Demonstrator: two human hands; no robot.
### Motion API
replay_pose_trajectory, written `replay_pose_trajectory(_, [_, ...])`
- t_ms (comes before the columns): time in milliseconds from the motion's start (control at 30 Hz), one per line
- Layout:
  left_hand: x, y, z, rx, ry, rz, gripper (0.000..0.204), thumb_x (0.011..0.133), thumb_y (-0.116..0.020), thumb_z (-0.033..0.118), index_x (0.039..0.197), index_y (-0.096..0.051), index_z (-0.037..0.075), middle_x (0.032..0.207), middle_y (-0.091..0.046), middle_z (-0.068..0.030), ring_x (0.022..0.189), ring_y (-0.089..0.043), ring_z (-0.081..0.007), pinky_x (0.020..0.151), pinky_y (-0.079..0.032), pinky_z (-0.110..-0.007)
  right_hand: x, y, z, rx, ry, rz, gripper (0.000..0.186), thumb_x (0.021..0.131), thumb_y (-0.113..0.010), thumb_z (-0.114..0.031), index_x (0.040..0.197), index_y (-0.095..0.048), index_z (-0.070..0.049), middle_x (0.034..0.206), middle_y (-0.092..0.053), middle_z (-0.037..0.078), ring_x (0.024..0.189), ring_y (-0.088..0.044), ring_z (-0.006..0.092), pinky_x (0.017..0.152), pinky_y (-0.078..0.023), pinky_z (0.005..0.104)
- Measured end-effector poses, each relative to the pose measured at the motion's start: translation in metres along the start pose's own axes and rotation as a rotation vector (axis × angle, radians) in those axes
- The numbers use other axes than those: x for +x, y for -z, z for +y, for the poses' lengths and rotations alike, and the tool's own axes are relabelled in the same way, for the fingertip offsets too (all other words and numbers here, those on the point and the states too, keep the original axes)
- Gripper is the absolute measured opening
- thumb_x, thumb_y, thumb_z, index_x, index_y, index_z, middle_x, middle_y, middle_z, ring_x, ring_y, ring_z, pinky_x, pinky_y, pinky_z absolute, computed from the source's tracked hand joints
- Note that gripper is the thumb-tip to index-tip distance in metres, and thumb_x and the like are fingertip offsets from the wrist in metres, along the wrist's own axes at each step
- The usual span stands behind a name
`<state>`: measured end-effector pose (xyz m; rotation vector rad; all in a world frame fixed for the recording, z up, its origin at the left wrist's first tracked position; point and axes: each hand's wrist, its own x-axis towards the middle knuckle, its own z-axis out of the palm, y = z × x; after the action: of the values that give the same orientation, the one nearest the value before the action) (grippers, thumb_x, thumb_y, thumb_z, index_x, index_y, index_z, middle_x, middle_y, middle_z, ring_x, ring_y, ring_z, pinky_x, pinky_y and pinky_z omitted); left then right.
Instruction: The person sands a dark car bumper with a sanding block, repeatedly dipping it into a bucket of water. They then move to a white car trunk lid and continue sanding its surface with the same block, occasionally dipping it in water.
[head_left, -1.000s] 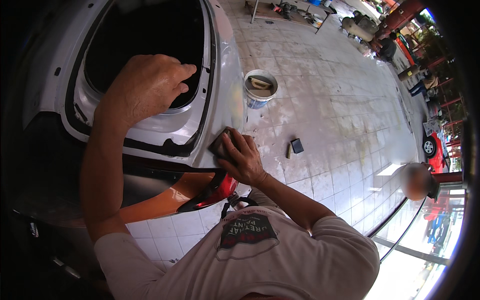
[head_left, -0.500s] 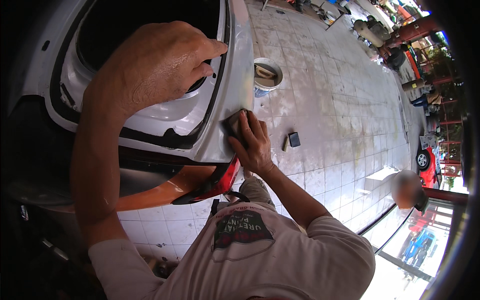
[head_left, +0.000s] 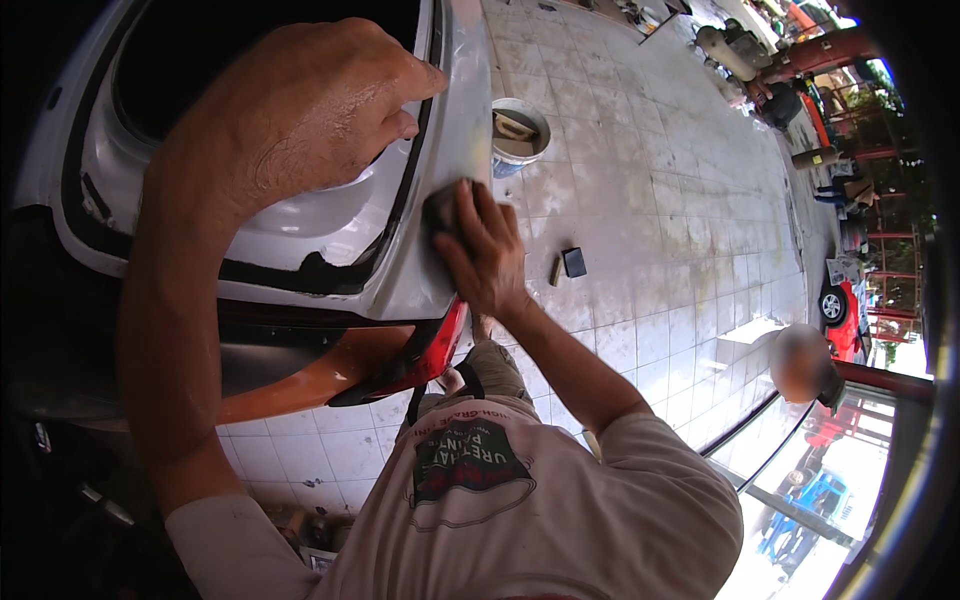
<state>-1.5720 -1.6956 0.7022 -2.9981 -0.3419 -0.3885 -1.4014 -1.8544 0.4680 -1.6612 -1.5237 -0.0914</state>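
My left hand [head_left: 290,115] is over the dark opening in the car's rear body [head_left: 405,295], fingers slightly bent and apart, holding nothing visible. My right hand [head_left: 485,250] grips a dark block [head_left: 440,215], pressed on the pale, patchy painted panel beside the black-edged opening. Below that corner sit a red tail light [head_left: 440,345] and an orange and black bumper [head_left: 300,390].
A white bucket [head_left: 515,165] with tools inside stands beside the car. A small black block [head_left: 574,262] and narrow pale piece [head_left: 556,270] lie on the tiled floor [head_left: 650,250]. At right are a person's head [head_left: 800,365], a red car [head_left: 845,320] and a tank [head_left: 730,55].
My right hand has slid the block upward along the panel, away from the tail light. My left hand has shifted upward over the opening. The view has shifted a little.
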Motion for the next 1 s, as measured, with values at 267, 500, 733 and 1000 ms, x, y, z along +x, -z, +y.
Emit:
replay_pose_trajectory(267, [0.005, -0.009, -0.004, -0.092, 0.091, -0.115, 0.036, 0.098, -0.077, 0.021, 0.131, -0.077, 0.008, 0.099, -0.080, -0.0125, 0.095, -0.075, -0.0301, 0.094, -0.060, -0.045, 0.080, -0.031, 0.044, -0.054, -0.269, 0.018, 0.059, 0.104, -0.064, -0.038, 0.147, -0.059, 0.002, 0.127, -0.067, 0.034, 0.112, -0.063, 0.0531, 0.101, -0.048, 0.0577])
replay_pose_trajectory(500, [0.006, -0.005, -0.004, -0.005, -0.054, 0.051, 0.022, 0.099, -0.075, 0.018, 0.118, -0.080, 0.007, 0.098, -0.080, -0.0155, 0.094, -0.080, -0.0296, 0.092, -0.064, -0.042, 0.025, -0.011, 0.018, -0.039, -0.051, -0.024, 0.066, 0.100, -0.071, -0.036, 0.153, -0.056, -0.001, 0.142, -0.059, 0.034, 0.111, -0.063, 0.0510, 0.099, -0.052, 0.0566])
replay_pose_trajectory(733, [0.010, -0.003, -0.003, -0.059, 0.048, -0.123, 0.025, 0.099, -0.075, 0.019, 0.120, -0.079, 0.007, 0.100, -0.081, -0.0148, 0.097, -0.080, -0.0303, 0.094, -0.064, -0.044, 0.108, -0.034, 0.065, -0.299, 0.125, 0.001, 0.060, 0.101, -0.066, -0.045, 0.146, -0.061, -0.006, 0.130, -0.067, 0.027, 0.108, -0.065, 0.0483, 0.095, -0.052, 0.0584])
replay_pose_trajectory(1000, [0.010, 0.003, -0.003, -0.077, 0.016, -0.093, 0.031, 0.098, -0.076, 0.019, 0.126, -0.079, 0.007, 0.105, -0.081, -0.0154, 0.096, -0.080, -0.0308, 0.092, -0.064, -0.044, 0.042, -0.008, 0.011, -0.001, 0.126, -0.038, 0.073, 0.091, -0.080, -0.037, 0.156, -0.058, -0.011, 0.147, -0.060, 0.027, 0.112, -0.064, 0.0482, 0.096, -0.057, 0.0552])
